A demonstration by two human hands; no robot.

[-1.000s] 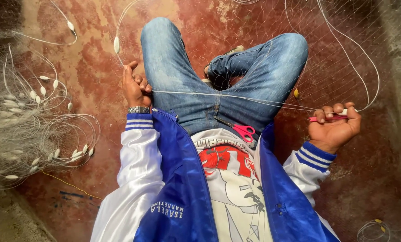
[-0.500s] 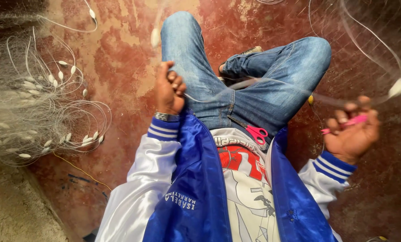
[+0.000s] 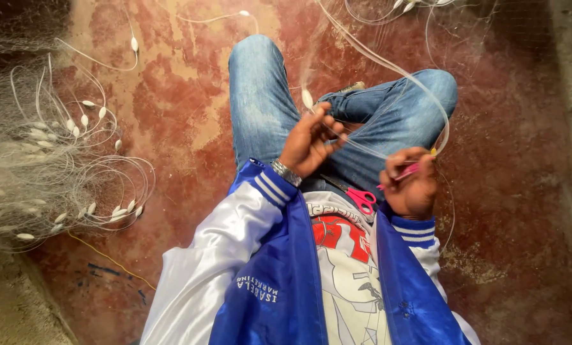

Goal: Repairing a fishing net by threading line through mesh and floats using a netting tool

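I sit cross-legged in blue jeans on a worn red floor. My left hand (image 3: 311,142) is raised over my lap and pinches a thin white net line (image 3: 388,67) that curves up and away to the right. A white float (image 3: 307,98) hangs just above its fingers. My right hand (image 3: 412,185) is closed around a slim pink netting tool (image 3: 406,172) and the same line near my right knee. Pink-handled scissors (image 3: 361,198) lie on my lap between the two hands.
A heap of pale fishing net (image 3: 24,166) with several white floats (image 3: 85,121) on looped cord lies on the floor at the left. More line and floats (image 3: 401,6) trail along the top edge. A yellow cord (image 3: 107,259) runs across the lower left floor.
Both hands have come in toward my lap and closer together. The line, stretched straight between them before, now loops up over my right knee. The view has tilted.
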